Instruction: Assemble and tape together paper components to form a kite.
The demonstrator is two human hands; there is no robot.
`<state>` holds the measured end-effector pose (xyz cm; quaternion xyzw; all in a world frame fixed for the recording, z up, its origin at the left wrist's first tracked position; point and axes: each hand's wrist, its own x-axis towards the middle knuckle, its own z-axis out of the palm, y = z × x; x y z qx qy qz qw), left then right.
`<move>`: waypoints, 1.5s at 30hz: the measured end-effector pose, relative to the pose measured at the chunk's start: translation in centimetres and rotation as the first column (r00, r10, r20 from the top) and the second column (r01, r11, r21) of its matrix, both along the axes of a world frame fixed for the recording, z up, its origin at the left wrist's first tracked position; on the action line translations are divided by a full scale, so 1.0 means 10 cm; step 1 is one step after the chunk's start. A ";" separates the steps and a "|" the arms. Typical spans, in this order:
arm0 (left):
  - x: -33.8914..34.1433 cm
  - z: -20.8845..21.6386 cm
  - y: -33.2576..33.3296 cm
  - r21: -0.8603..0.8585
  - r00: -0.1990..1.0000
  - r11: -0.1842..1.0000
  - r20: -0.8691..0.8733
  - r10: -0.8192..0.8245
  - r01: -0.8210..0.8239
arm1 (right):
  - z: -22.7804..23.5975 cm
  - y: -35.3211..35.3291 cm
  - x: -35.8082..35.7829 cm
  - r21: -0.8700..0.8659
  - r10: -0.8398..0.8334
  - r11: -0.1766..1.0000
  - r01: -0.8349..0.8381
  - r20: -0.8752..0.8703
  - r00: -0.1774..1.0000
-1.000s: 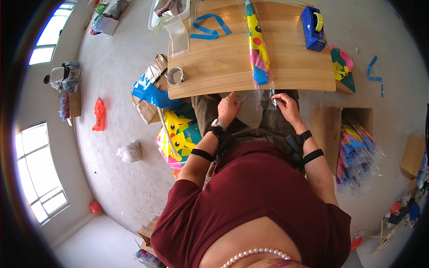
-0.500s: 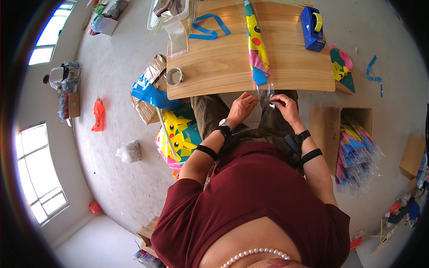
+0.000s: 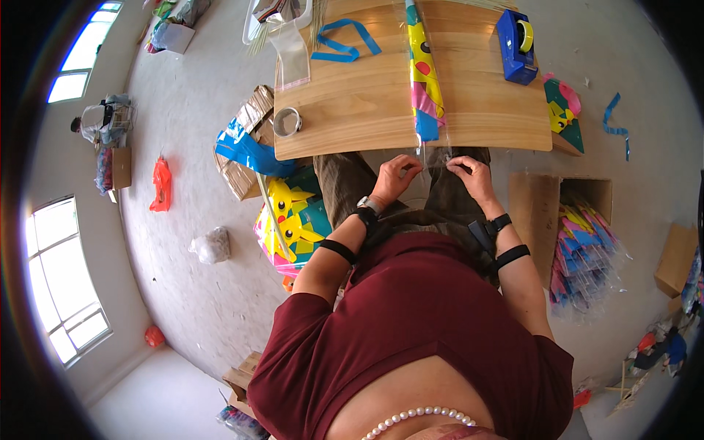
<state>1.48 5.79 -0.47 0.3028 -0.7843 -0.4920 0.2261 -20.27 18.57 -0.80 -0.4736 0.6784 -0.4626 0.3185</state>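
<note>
A narrow rolled bundle of cartoon-printed sheet [image 3: 423, 70], yellow, pink and blue, lies lengthwise on the wooden table inside a long clear plastic bag [image 3: 445, 121]. The bag's near end hangs past the table edge above my lap. My left hand [image 3: 397, 177] pinches one corner of that end between thumb and fingers. At the opposite corner, my right hand [image 3: 473, 176] does the same, so the film spans between them. Glare makes the bag's edge hard to see.
On the wooden table [image 3: 352, 110] are a blue tape dispenser [image 3: 516, 48], a tape roll [image 3: 287, 122], a blue strip [image 3: 345, 53] and an empty clear bag [image 3: 292, 59]. Right of me, a cardboard box [image 3: 534, 220] holds several bagged bundles [image 3: 583, 257]. Printed sheets [image 3: 293, 220] lie at left.
My hands have drawn slightly farther apart, the right one shifting rightward, and the bag's near end is spread wider between them. The bundle stays in place on the table.
</note>
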 end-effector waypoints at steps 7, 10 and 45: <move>0.01 -0.21 0.00 0.431 0.991 0.899 -0.055 0.120 -0.085 | 0.05 -0.08 0.06 0.121 -0.044 0.992 0.036 0.059 0.997; 0.02 -0.26 0.01 0.520 0.983 0.845 -0.049 0.176 -0.126 | 0.04 -0.11 0.08 0.188 -0.097 0.980 0.071 0.130 0.987; -0.35 -0.17 -0.08 0.828 0.983 0.544 0.046 0.177 -0.136 | -0.30 -0.38 0.10 0.299 -0.215 0.942 0.155 0.177 0.961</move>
